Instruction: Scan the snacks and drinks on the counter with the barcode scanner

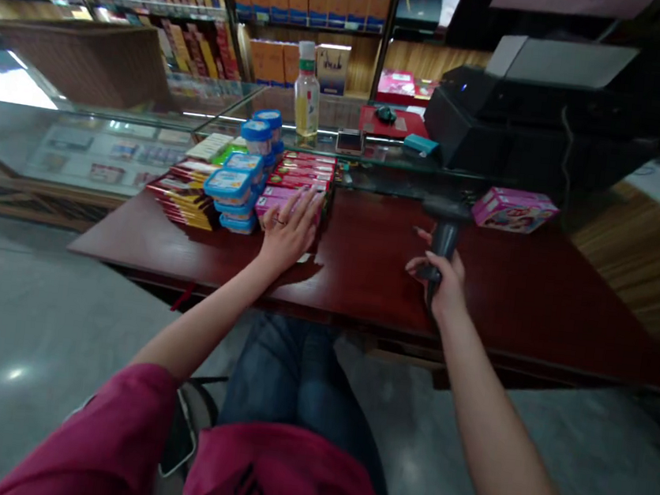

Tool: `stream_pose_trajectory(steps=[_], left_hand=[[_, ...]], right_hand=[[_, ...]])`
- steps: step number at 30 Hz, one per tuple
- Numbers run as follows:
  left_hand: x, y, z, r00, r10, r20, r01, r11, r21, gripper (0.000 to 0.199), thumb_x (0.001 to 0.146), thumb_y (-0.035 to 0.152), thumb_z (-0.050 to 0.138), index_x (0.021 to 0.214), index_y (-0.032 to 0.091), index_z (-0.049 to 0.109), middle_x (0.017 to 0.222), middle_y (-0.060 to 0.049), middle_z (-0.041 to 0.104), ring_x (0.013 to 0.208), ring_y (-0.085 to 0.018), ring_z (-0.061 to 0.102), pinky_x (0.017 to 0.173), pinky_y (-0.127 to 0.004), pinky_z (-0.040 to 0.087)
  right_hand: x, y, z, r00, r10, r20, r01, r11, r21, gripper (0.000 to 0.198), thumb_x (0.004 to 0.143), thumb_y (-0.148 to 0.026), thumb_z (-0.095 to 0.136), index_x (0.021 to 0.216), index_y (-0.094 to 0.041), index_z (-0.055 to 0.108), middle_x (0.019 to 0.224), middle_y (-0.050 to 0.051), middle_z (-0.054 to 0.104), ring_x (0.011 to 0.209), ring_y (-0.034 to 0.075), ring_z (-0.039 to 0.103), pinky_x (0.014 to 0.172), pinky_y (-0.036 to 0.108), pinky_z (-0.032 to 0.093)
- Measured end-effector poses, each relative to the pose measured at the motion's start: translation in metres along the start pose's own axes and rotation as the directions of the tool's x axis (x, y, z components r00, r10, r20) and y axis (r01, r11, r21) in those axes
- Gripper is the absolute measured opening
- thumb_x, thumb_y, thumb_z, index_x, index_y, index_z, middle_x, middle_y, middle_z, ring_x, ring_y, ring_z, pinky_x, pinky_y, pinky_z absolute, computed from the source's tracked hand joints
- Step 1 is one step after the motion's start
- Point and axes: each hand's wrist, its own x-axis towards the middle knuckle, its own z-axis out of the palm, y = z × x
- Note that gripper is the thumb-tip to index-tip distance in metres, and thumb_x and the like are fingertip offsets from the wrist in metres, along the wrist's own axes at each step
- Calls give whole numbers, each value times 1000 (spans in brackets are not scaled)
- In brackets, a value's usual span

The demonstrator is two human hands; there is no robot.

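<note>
Directly under the outspread left hand (291, 233), pink boxes (267, 201), right hand (450, 289) gripping scanner (445, 237)

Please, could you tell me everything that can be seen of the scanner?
The scanner is dark and looks like plastic, with a wide, blurred head on a narrower handle. It stands roughly upright in the right hand, gripped by the handle, at the table, left of the pink box.
</note>
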Motion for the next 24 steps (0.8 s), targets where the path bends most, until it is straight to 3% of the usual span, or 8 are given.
stream_pose_trajectory(steps=[5, 9, 12, 19, 24], left_hand=[[-23, -43, -23, 990, -129, -49, 131, 991, 28, 72, 101, 23, 46, 172, 20, 33, 177, -11, 35, 169, -30, 23, 137, -59, 15], [-29, -48, -25, 989, -131, -67, 132, 991, 25, 65, 101, 20, 45, 166, 21, 43, 176, -11, 36, 169, -29, 23, 137, -58, 17], [-27, -45, -25, 996, -81, -35, 82, 996, 22, 55, 105, 22, 42, 158, 25, 54, 173, -11, 43, 167, -30, 27, 134, -60, 24], [-21, -44, -18, 987, 144, 65, -143, 990, -18, 45, 110, 29, 44, 151, 27, 62, 149, -13, 68, 141, -29, 62, 122, -51, 41], [-4, -2, 14, 967, 243, 78, -228, 960, -161, 49, 109, 25, 48, 157, 24, 56, 139, -13, 68, 127, -25, 66, 109, -38, 54]], right_hand=[[-17, 25, 80, 990, 76, 122, -81, 996, 35, 40, 67, -25, 79, 106, -25, 71, 129, 2, 80, 50, 8, 63, 43, 21, 46], [-16, 37, 99, 986, 127, 109, -131, 991, 23, 42, 63, -22, 80, 103, -26, 68, 123, 0, 82, 48, 7, 60, 42, 21, 44], [-12, 37, 90, 989, 105, 104, -109, 993, 33, 37, 65, -25, 78, 100, -25, 68, 123, -1, 82, 47, 7, 60, 41, 21, 43], [9, 22, 43, 989, 138, -53, -135, 989, 57, 35, 64, -18, 75, 98, -24, 70, 128, 2, 80, 48, 6, 57, 41, 20, 44], [36, 15, 5, 996, 81, -44, -81, 997, -2, 35, 63, -22, 74, 97, -24, 71, 127, 1, 81, 45, 6, 56, 40, 22, 44]])
